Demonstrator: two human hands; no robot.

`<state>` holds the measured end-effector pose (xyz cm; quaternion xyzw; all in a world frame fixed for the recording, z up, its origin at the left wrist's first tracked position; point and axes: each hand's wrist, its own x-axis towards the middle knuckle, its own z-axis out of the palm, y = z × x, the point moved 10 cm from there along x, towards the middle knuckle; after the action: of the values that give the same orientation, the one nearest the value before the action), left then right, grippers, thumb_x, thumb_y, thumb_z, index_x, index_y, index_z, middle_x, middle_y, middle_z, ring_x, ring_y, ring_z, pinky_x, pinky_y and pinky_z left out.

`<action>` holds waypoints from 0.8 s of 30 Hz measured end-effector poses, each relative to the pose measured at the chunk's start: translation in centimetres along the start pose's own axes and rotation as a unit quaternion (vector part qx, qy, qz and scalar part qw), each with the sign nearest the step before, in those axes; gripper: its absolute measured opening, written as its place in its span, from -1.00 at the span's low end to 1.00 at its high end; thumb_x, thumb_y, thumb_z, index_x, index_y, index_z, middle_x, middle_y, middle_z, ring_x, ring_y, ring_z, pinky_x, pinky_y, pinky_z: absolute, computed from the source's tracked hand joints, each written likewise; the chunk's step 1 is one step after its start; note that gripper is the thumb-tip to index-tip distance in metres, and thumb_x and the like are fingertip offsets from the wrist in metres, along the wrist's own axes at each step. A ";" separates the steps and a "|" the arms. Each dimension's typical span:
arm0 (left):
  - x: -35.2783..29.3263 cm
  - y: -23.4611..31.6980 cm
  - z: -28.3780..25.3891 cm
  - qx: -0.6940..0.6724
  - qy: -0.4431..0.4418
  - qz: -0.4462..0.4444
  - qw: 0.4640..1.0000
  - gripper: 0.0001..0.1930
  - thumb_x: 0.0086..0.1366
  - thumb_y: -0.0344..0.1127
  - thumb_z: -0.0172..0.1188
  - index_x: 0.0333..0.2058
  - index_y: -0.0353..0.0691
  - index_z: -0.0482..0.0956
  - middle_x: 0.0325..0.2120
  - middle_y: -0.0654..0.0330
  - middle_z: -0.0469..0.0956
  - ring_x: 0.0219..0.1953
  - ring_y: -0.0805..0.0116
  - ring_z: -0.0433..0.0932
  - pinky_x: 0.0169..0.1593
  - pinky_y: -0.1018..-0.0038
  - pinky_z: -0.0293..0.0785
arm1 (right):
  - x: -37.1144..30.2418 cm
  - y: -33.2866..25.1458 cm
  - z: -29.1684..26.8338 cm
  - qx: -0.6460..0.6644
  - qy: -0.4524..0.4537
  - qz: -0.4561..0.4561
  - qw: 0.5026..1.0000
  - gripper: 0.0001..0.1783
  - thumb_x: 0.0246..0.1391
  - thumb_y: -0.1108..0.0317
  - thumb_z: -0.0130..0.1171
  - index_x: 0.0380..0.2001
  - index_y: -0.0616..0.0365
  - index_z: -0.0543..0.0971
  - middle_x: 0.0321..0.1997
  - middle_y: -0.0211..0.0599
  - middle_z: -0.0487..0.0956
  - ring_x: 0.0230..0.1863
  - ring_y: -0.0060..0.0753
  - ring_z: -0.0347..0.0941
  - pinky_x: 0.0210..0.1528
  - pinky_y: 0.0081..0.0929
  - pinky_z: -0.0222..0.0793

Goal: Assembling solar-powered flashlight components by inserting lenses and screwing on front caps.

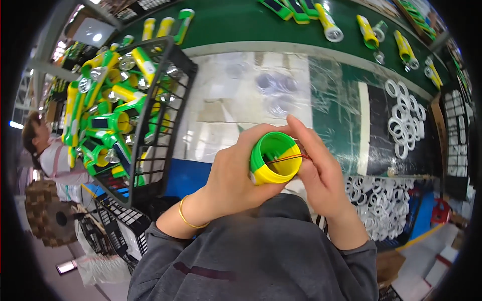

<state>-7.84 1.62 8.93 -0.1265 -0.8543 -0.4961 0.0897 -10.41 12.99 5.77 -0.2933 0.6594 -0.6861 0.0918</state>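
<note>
Right of the black crate [143,133], the left hand [228,165] has its fingers wrapped round a green-and-yellow flashlight housing [273,173], open end up, and the right hand's [321,175] fingers pinch red and dark wires [286,158]! White plastic rings [401,113] lie on the table [334,128], well right of that crate.

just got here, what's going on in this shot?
A person's left hand grips a green-and-yellow flashlight housing, open end facing the camera. Thin wires run across the opening toward the right hand, at the rim; whether it pinches them is unclear. A black crate on the left holds many green-and-yellow flashlights; white rings lie loose on the right.
</note>
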 end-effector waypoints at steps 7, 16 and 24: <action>1.4 0.8 3.6 0.008 -0.040 0.173 0.984 -0.35 -0.09 -0.44 0.44 0.00 -0.28 0.32 -0.30 0.06 0.54 -0.28 0.10 0.55 -0.21 0.42 0.48 | -3.7 4.9 -2.3 0.246 0.032 0.282 0.927 -0.36 0.29 0.01 -0.16 0.19 0.36 0.26 -0.05 -0.16 0.52 -0.24 -0.39 0.53 -0.43 -0.52 0.54; 0.0 -3.9 5.8 -0.150 -0.149 -0.051 0.976 -0.35 -0.03 -0.38 0.35 0.05 -0.30 0.26 -0.23 -0.06 0.53 -0.18 -0.07 0.54 -0.16 0.25 0.47 | -0.3 -4.7 0.9 -0.369 -0.073 -0.274 0.885 -0.29 0.16 -0.21 -0.15 -0.09 0.28 0.56 0.02 -0.04 0.46 -0.08 -0.13 0.42 -0.13 -0.38 0.42; 0.5 -2.9 4.7 -0.169 -0.139 0.047 0.975 -0.33 -0.05 -0.24 0.37 0.00 -0.33 0.25 -0.27 -0.04 0.52 -0.28 -0.06 0.55 -0.25 0.31 0.47 | -0.5 -3.6 1.6 -0.378 -0.034 -0.247 0.891 -0.27 0.26 -0.19 -0.34 -0.03 0.29 0.51 0.03 -0.01 0.46 -0.04 -0.05 0.38 -0.05 -0.27 0.36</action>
<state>-9.30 4.38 4.40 -0.2470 -0.7556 -0.6060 -0.0291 -8.26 12.33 9.00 -0.4823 0.7720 -0.3747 -0.1760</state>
